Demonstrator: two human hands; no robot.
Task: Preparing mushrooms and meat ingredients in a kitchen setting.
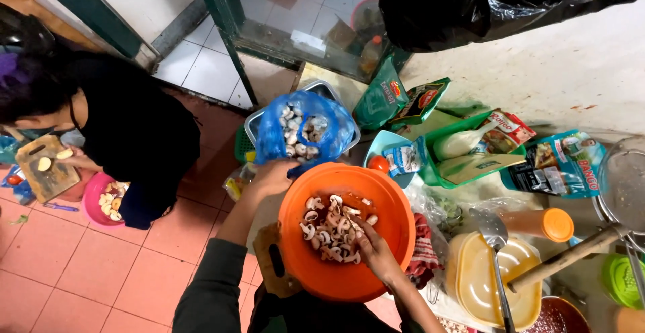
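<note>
Sorting sliced mushrooms (330, 229) in the orange bowl (393, 235) at the surface's near edge: the right hand (376, 252) pinches slices inside it, while the left hand (272, 177) grasps the bowl's far-left rim beside the blue bag (306, 131), steadying it.

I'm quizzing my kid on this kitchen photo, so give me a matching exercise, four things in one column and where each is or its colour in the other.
Things:
1. Orange bowl
2. Blue plastic bag
3. Pink bowl
4. Slotted spoon

Descriptions:
A. on the tiled floor
B. holds whole mushrooms in a metal tray
C. lies over a yellow container
D. holds sliced mushrooms

Pairs: 1-D, 2-B, 3-A, 4-C
</note>
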